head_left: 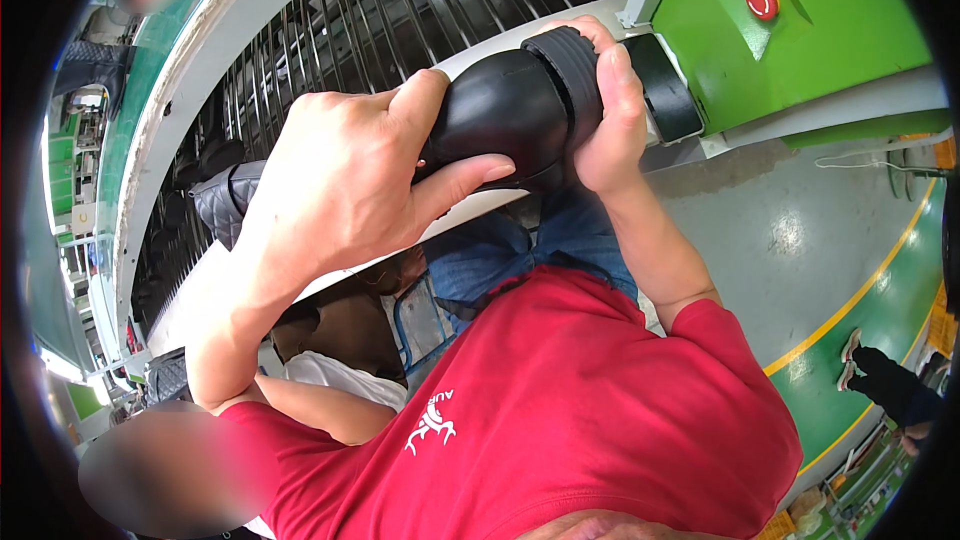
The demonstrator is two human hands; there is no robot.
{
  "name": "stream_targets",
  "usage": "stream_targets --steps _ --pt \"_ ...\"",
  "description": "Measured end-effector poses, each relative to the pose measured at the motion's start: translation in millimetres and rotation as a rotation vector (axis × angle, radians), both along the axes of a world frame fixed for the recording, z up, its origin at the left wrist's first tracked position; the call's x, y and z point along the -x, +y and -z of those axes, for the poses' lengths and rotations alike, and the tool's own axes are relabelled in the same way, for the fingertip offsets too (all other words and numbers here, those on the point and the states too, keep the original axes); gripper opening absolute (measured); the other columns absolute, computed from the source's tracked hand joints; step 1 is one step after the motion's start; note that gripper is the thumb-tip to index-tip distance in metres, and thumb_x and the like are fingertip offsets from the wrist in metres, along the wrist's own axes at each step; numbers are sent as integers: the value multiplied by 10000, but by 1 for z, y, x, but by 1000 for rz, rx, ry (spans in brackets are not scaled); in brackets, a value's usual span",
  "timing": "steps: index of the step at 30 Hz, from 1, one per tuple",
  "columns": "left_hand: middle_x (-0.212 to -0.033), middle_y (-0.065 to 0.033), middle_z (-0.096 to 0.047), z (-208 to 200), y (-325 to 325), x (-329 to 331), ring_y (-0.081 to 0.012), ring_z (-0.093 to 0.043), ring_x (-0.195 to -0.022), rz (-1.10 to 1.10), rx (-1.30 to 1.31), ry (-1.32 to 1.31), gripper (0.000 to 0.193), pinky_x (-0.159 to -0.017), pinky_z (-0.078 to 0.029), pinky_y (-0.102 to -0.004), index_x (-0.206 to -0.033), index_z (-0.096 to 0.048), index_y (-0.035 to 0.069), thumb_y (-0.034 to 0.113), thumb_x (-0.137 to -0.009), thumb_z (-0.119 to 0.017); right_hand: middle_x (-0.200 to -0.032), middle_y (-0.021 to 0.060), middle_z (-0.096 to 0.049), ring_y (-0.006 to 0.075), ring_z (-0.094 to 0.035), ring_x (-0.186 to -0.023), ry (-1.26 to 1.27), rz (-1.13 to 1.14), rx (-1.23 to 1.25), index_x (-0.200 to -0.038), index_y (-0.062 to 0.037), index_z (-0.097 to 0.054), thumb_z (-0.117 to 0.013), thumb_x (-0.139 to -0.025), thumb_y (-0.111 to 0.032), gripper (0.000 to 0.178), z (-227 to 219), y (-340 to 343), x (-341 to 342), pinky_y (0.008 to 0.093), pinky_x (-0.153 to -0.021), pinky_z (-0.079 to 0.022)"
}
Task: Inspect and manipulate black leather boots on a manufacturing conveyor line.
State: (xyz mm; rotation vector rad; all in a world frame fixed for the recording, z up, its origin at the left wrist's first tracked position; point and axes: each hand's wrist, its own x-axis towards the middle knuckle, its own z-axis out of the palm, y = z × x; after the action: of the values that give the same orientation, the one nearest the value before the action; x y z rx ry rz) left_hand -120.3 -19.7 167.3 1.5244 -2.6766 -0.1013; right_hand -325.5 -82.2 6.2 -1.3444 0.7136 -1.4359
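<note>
Between my hands is what looks like a black shoe (505, 110), with a smooth, rounded surface and a thick ribbed band (572, 65) round its right end. My left hand (350, 165) is closed over its left part, thumb pressed along the near side; its other fingers are mostly hidden. Wrapped round the ribbed end is my right hand (615, 110), with its thumb on top. A black quilted piece (228, 202) shows beyond my left wrist; I cannot tell whether it belongs to the shoe.
Behind my hands runs a conveyor of dark metal bars (370, 15) with a pale rail. A green machine housing (800, 30) with a red push button (761, 2) stands at right. Another person's arm (325, 410) is at lower left; someone's legs (885, 375) show far right.
</note>
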Motion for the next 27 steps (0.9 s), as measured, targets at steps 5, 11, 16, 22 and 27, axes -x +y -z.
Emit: stream_targets --steps 5,11,16,22,27 --pt "-696 -192 -687 -1 -4 4 -404 -708 -617 -7 -9 -21 590 -564 -542 -436 -1165 -684 -42 459 -915 -871 -1177 113 -680 192 -650 -1091 -40 -2 25 -1231 43 -634 -305 -1121 -478 626 -1 -1 1 336 -998 -503" --pt "-656 -176 -664 -2 -12 6 -391 -690 -577 22 13 -62 569 -550 -532 -427 -1117 -685 -38 461 -915 -871 -966 109 -575 202 -542 -843 -92 42 145 -1135 87 -654 -392 -1093 -394 550 1 -12 -3 330 -795 -436" --pt "-605 -158 -637 1 -19 5 -378 -682 -550 38 10 -62 560 -540 -531 -420 -1075 -683 -30 469 -907 -876 -962 91 -583 189 -537 -830 -11 -40 142 -1152 68 -650 -414 -1111 -375 503 2 -20 4 329 -779 -444" --pt "-588 -142 -629 5 -21 1 -362 -679 -531 20 46 -10 562 -539 -538 -412 -1065 -684 -27 475 -901 -879 -1144 110 -695 192 -657 -1048 144 -101 108 -1256 29 -631 -365 -1108 -491 602 -8 -20 9 330 -942 -519" --pt "-584 -131 -628 6 -11 -1 -351 -685 -531 26 54 15 568 -525 -533 -398 -1064 -683 -35 462 -890 -893 -1142 130 -685 227 -654 -1036 323 -82 222 -1233 28 -639 -368 -1099 -501 610 -26 -17 18 347 -944 -510"
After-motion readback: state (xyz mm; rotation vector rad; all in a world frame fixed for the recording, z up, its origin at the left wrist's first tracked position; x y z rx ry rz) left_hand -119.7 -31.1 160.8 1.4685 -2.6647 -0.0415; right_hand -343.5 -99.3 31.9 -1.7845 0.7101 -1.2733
